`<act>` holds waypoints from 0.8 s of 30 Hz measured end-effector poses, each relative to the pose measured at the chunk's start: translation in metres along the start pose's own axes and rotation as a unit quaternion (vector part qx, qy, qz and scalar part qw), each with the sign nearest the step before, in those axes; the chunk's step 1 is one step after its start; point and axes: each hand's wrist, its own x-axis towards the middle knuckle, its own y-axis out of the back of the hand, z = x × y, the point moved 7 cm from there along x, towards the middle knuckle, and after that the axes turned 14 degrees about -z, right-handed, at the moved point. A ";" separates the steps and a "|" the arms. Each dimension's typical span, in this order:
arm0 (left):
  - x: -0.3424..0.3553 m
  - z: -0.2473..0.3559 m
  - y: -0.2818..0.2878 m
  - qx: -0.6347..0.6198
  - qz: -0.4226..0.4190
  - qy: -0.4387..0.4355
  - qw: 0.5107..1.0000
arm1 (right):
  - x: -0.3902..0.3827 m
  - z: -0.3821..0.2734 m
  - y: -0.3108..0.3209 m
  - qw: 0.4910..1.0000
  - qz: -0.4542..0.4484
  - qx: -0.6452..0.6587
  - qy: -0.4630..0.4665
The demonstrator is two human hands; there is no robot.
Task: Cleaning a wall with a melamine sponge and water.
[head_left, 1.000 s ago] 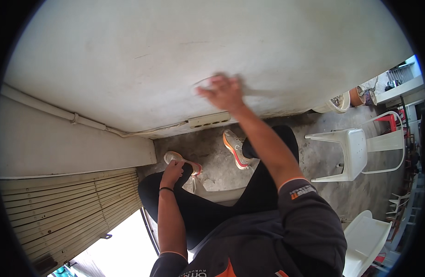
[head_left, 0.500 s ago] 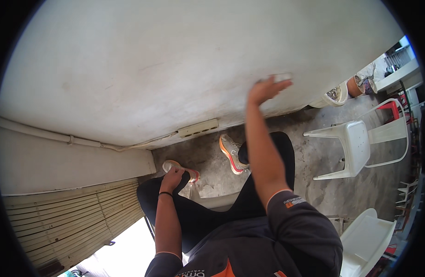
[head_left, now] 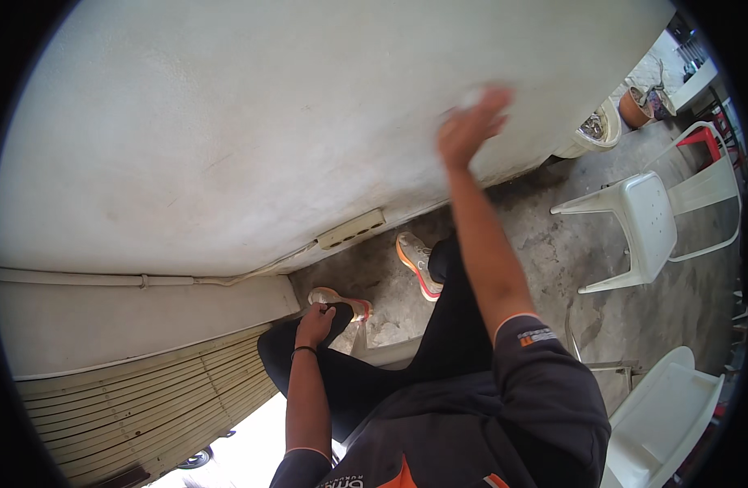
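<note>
In front of me rises a pale, scuffed wall (head_left: 228, 122). My right hand (head_left: 471, 134) is raised against it, smeared by motion. Its fingers press a small white piece (head_left: 471, 98) to the surface; whether that is a cloth, a pad or a block I cannot make out. Down at my left knee rests my left hand (head_left: 314, 325), wearing a dark wristband. The fingers there are curled together, and whatever they may hold is hidden.
A socket strip (head_left: 352, 229) and its pale conduit (head_left: 81, 279) run along the wall's base. White chairs (head_left: 649, 218) stand on the stained concrete floor (head_left: 537, 236) to my right. Plant pots (head_left: 635, 107) line the far right; a slatted blind (head_left: 163, 398) hangs at left.
My right hand has swept up the wall and turned, with the white piece shifting from right of its fingers to their left. The left hand stays at the knee while the view tilts.
</note>
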 end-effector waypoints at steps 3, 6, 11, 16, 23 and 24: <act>0.003 0.038 -0.003 0.049 -0.013 -0.033 0.998 | 0.079 0.141 0.058 0.939 0.108 0.216 -0.247; 0.011 0.047 0.003 0.106 0.006 -0.053 0.993 | 0.087 0.172 0.077 0.677 0.082 0.605 -0.411; 0.062 0.091 -0.031 0.027 -0.052 -0.121 0.991 | 0.094 0.101 0.179 0.476 -0.072 0.847 -0.223; 0.086 0.175 -0.115 -0.016 -0.127 -0.263 0.956 | 0.094 0.049 0.272 0.448 -0.116 0.878 -0.122; 0.041 0.176 -0.237 -0.033 -0.385 -0.149 0.910 | 0.044 -0.065 0.477 0.766 0.178 0.611 -0.088; 0.029 0.167 -0.241 -0.091 -0.443 -0.040 0.891 | 0.039 -0.087 0.519 0.864 0.177 0.467 -0.061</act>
